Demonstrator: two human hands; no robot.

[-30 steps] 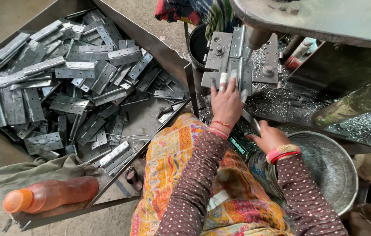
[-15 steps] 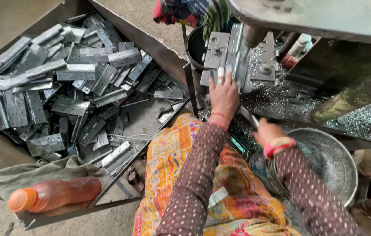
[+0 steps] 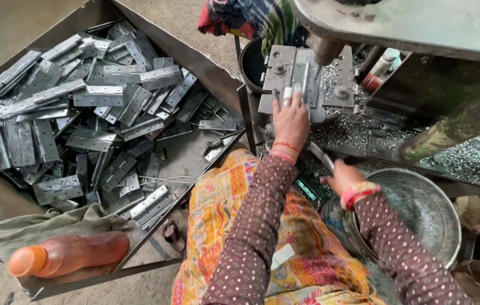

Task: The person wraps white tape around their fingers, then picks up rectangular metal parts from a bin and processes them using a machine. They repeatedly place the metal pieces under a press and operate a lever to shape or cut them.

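Many grey metal hinges (image 3: 90, 113) lie heaped in a big metal tray (image 3: 206, 62), piled thickest toward its far left corner. Past the tray's right edge stands a press machine (image 3: 415, 25), with a flat metal block (image 3: 307, 85) under it and shiny metal bits (image 3: 358, 133) scattered around. A round steel bowl (image 3: 420, 209) sits near the block, just right of the person's lap. An orange bottle (image 3: 70, 255) lies on a cloth (image 3: 31, 229) at the tray's near corner. The left hand (image 3: 290, 120) rests on the block, fingers spread flat, pressing down a hinge piece (image 3: 305, 82). The right hand (image 3: 342, 176) is curled tight around a thin metal handle (image 3: 320, 156), near the bowl's rim.
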